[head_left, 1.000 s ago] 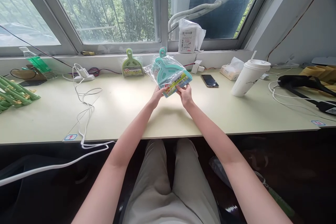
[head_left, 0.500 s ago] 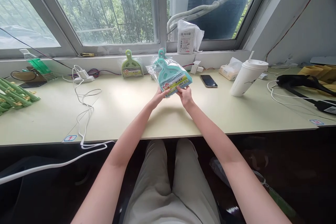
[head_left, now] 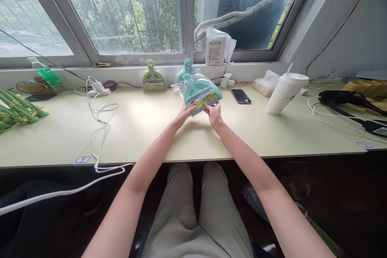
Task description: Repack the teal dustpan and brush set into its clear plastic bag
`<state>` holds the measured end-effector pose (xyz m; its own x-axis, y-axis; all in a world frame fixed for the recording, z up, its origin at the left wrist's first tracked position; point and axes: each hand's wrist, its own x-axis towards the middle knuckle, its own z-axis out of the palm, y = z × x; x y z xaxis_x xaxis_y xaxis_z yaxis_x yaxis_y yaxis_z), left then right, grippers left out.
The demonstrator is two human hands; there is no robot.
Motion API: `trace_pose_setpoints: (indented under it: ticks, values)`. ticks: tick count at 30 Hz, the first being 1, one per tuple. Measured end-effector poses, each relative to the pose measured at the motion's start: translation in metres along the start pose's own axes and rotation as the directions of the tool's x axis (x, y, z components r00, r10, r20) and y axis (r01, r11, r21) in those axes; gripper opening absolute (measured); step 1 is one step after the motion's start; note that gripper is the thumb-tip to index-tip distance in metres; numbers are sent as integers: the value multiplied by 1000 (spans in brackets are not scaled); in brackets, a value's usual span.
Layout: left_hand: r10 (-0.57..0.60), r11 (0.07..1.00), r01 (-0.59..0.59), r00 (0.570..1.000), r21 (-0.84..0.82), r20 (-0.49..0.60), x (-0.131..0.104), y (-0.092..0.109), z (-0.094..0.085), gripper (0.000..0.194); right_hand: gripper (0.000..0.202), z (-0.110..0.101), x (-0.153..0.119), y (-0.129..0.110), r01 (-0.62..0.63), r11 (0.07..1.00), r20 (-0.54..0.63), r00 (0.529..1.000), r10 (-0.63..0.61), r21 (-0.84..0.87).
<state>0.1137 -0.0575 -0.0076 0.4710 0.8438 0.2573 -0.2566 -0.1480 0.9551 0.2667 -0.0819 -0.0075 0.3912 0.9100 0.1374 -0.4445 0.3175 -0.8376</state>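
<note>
Both my hands hold a teal mini dustpan set [head_left: 197,90] sealed in a clear plastic bag, above the far middle of the pale desk [head_left: 145,129]. My left hand [head_left: 185,113] pinches its lower left edge. My right hand [head_left: 213,111] grips the lower right edge by the yellow label. The handle points away and up to the left. Behind it, another teal dustpan [head_left: 184,72] leans against the window ledge, partly hidden. A green dustpan [head_left: 153,77] leans there too, further left.
A phone [head_left: 241,96], a tissue pack [head_left: 266,82] and a white cup with a straw [head_left: 284,93] sit at the right. Black tool and cables [head_left: 347,98] lie far right. A white cable [head_left: 98,129] and charger trail at the left, near green packaged items [head_left: 18,109]. A white parcel [head_left: 217,46] stands on the ledge.
The bagged teal dustpan set has sunk lower and moved slightly away from me, closer to the desk, still held in both hands. The view has tilted a little.
</note>
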Motion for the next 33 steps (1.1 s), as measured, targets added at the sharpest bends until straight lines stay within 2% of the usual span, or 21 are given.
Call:
trace_pose_setpoints:
  ticks: [3, 6, 8, 11, 13, 16, 19, 21, 24, 26, 28, 33]
  values:
    - [-119, 990, 113, 990, 79, 71, -3, -3, 3, 70, 41, -4, 3, 0, -3, 1000, -55, 998, 3, -2]
    - [-181, 981, 171, 976, 94, 123, -3, -1, 7, 67, 41, -5, 4, -3, -16, 1000, -73, 997, 18, 27]
    - [-173, 984, 170, 983, 47, 57, 0, 1, 7, 65, 42, -4, 4, -4, -24, 999, -53, 998, 26, 36]
    - [-86, 996, 86, 993, 0, -86, 2, 3, 4, 62, 42, -1, 0, -3, -44, 999, 19, 999, 44, 19]
    - [-47, 999, 48, 995, 10, -92, 1, 5, 2, 63, 42, 0, -1, -2, -47, 999, 48, 998, 46, 11]
    - [-94, 994, 93, 995, 64, 12, -6, 6, 6, 65, 42, -1, -2, -2, -20, 999, 26, 999, 19, 35]
    - [-205, 976, 186, 961, 118, 186, -10, 7, 13, 67, 43, -4, 0, -6, 13, 998, -9, 1000, -13, 55]
    - [-250, 966, 228, 942, 120, 225, -10, 7, 16, 68, 43, -5, 2, -8, 25, 998, -21, 999, -24, 52]
    - [-204, 979, 201, 974, 43, 98, -5, 8, 15, 67, 42, -4, 2, -7, 19, 999, -11, 1000, -19, 47]
    - [-117, 993, 117, 993, -25, -14, -1, 9, 12, 62, 42, -2, 1, -5, 3, 999, 15, 1000, -3, 42]
    - [-47, 997, 42, 995, -66, -82, 0, 8, 8, 59, 43, -1, 0, -3, -12, 999, 42, 999, 10, 38]
    - [-47, 998, 43, 995, -47, -88, -1, 7, 5, 57, 44, 0, 0, -4, -26, 999, 58, 998, 25, 25]
